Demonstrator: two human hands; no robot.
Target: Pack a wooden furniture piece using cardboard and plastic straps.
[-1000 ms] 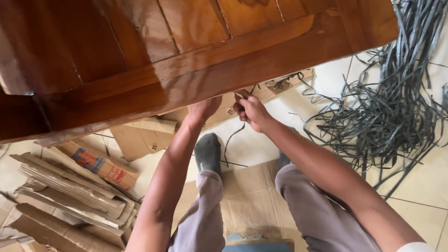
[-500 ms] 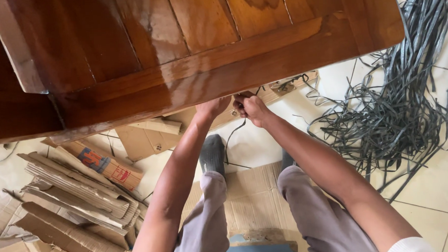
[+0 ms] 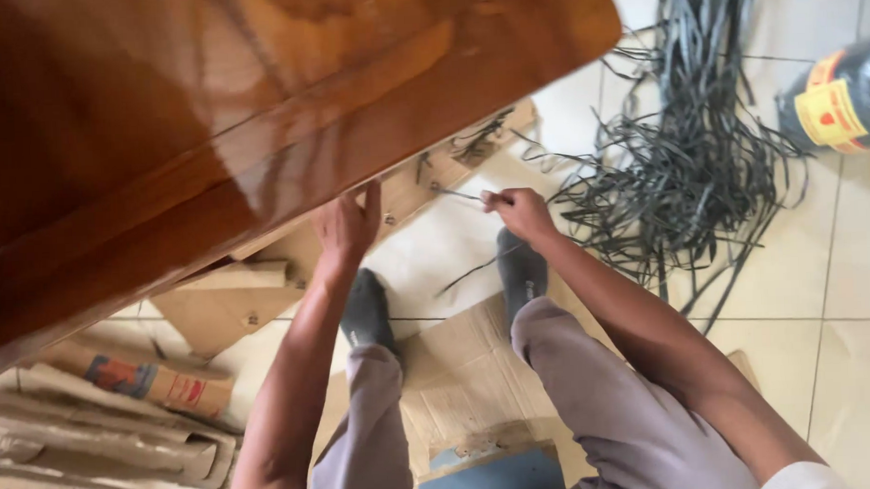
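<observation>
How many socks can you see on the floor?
2. The left sock is below the left hand, by the wooden panel. The right sock is below the right hand, which pinches a strap.

A glossy wooden panel [image 3: 209, 117] overhangs the upper left, closing off everything beneath it from above; the left hand [image 3: 348, 226] sits tight against its lower edge. Between both hands lies a bare stretch of tiled floor [image 3: 435, 249] (the widest open passage). To the right, a tangle of grey plastic strapping [image 3: 683, 168] clutters the tiles beside the right hand [image 3: 521, 213]. Stacked cardboard pieces [image 3: 104, 430] block the lower left.
</observation>
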